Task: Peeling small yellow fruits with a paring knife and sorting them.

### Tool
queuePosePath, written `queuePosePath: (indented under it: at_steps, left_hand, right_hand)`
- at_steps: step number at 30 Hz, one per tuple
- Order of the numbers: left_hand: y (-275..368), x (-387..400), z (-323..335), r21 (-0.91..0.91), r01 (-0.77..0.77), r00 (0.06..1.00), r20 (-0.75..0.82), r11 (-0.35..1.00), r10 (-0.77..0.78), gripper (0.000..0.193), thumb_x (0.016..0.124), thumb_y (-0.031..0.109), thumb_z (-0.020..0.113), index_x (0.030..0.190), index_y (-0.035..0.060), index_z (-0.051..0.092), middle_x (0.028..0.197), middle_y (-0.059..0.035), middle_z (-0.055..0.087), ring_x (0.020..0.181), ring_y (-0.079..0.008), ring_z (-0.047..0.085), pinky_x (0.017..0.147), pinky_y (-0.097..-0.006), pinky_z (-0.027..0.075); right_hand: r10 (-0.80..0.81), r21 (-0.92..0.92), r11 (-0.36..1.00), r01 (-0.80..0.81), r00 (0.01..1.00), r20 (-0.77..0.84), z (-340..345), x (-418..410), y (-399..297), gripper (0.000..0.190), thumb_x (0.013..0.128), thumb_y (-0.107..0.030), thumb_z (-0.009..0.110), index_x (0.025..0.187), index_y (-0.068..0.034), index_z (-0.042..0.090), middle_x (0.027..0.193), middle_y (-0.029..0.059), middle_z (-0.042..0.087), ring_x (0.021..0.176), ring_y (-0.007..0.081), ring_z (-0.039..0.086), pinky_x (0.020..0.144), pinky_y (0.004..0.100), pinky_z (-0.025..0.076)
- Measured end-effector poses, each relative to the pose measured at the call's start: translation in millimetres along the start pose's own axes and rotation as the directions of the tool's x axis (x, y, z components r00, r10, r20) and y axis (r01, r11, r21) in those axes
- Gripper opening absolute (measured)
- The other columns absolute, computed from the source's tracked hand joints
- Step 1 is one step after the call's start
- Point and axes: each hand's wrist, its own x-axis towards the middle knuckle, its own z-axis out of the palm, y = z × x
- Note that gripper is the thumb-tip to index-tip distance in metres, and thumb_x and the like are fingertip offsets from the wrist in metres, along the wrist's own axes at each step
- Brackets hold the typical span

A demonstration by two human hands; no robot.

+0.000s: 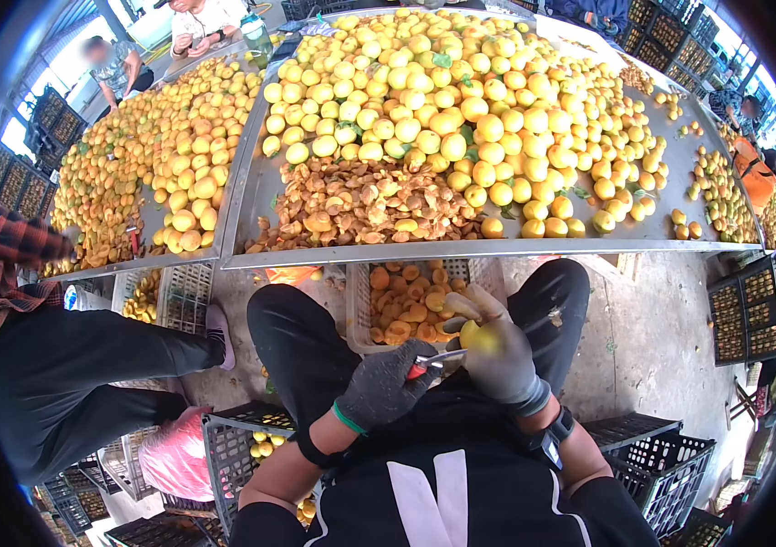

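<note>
My left hand [388, 383], in a dark knit glove with a green cuff, grips a small knife [422, 366] with a red handle. Its blade points right, towards a yellow apricot [480, 338]. That fruit sits in the fingers of my right hand [505, 366], which wears a grey glove and is partly blurred. Whether the blade touches the fruit is unclear. Below both hands, between my knees, a pale plastic crate [358, 308] holds halved orange apricots [405, 301].
Before me a metal table [374, 254] with a raised rim bears heaped whole apricots [422, 82] and a pile of brown pits [367, 198]. Close on my left sits a person in dark trousers [87, 369]. Black crates stand behind left [224, 451] and right [661, 465].
</note>
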Motion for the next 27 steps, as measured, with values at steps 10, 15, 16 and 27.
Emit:
queuePosePath:
  at_steps: [10, 15, 16, 27]
  left_hand:
    - [5.1, -0.9, 5.5, 0.303, 0.118, 0.993, -0.047, 0.946, -0.109, 0.03, 0.076, 0.017, 0.068, 0.104, 0.0072, 0.062, 0.084, -0.0154, 0.066, 0.072, -0.0336, 0.064, 0.063, -0.0418, 0.051]
    - [6.1, -0.9, 7.1, 0.377, 0.055, 0.996, -0.087, 0.924, -0.024, 0.031, 0.074, 0.015, 0.067, 0.104, 0.0071, 0.062, 0.085, -0.0142, 0.065, 0.072, -0.033, 0.064, 0.061, -0.0428, 0.05]
    - [6.6, -0.3, 6.7, 0.378, 0.055, 0.996, -0.086, 0.924, -0.024, 0.031, 0.074, 0.015, 0.067, 0.104, 0.0071, 0.062, 0.085, -0.0142, 0.065, 0.072, -0.033, 0.064, 0.061, -0.0428, 0.05]
    - [-4.6, 5.3, 13.5, 0.424, -0.087, 0.994, -0.019, 0.901, 0.105, 0.03, 0.073, 0.01, 0.061, 0.104, 0.0058, 0.06, 0.082, -0.0128, 0.064, 0.07, -0.0301, 0.064, 0.059, -0.0408, 0.05]
  right_hand:
    - [-0.019, -0.164, 0.986, 0.025, 0.999, 0.037, 10.5, 4.3, -1.4, 0.06, 0.075, 0.001, 0.074, 0.127, -0.009, 0.046, 0.136, 0.0045, 0.041, 0.111, 0.0138, 0.049, 0.095, 0.0279, 0.042]
    - [-0.092, -0.327, 0.94, 0.1, 0.995, 0.039, -1.2, 2.6, 10.9, 0.055, 0.073, 0.002, 0.075, 0.121, -0.009, 0.049, 0.132, 0.0041, 0.044, 0.109, 0.0118, 0.047, 0.093, 0.0256, 0.04]
    - [-0.052, -0.254, 0.966, 0.05, 0.999, 0.0, -1.9, 1.1, 13.4, 0.055, 0.072, 0.002, 0.075, 0.119, -0.01, 0.049, 0.127, 0.0044, 0.046, 0.105, 0.0123, 0.049, 0.089, 0.026, 0.043]
    - [0.03, -0.029, 0.999, -0.031, 0.999, -0.042, 15.0, -2.8, 7.2, 0.051, 0.07, 0.014, 0.062, 0.112, -0.011, 0.049, 0.103, 0.0007, 0.048, 0.093, 0.0099, 0.048, 0.083, 0.024, 0.042]
